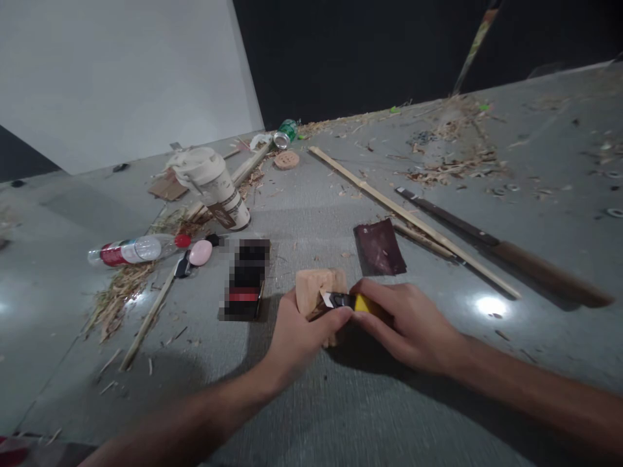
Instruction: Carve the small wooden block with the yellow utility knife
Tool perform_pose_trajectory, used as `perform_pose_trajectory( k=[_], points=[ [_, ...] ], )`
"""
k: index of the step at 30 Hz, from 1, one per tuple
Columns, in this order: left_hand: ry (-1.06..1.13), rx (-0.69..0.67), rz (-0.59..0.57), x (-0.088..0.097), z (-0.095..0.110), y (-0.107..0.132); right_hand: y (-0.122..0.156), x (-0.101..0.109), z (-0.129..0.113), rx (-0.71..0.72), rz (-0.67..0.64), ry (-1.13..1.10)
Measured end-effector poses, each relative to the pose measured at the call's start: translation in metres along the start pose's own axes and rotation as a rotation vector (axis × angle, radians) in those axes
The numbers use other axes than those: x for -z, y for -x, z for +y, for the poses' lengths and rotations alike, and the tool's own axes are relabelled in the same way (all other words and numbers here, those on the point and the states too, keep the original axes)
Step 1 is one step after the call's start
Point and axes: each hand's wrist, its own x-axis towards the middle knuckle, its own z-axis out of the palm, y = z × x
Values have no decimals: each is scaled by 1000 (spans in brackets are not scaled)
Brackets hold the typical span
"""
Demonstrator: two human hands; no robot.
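One wood block (316, 288), left fingers (335, 322) gripping it, right fingers (377, 306) clasping yellow knife (361, 303) (cup (214, 188) label unreadable)

Left hand (296, 337) and right hand (413, 327) side by side, fingertips together, both curled tight, palms down.

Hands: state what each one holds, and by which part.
Left hand grips the wooden block at its near side; right hand holds the yellow knife by its handle, blade at the block.
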Motion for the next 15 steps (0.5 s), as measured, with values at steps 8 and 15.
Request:
perform_pose_trajectory(
  k=[8, 15],
  points=[
    [-91, 40, 5, -1, 0, 1, -1, 8, 2, 135, 163, 396],
    [-105, 69, -8, -1, 0, 2, -2, 18, 1, 167, 116, 456]
  ],
)
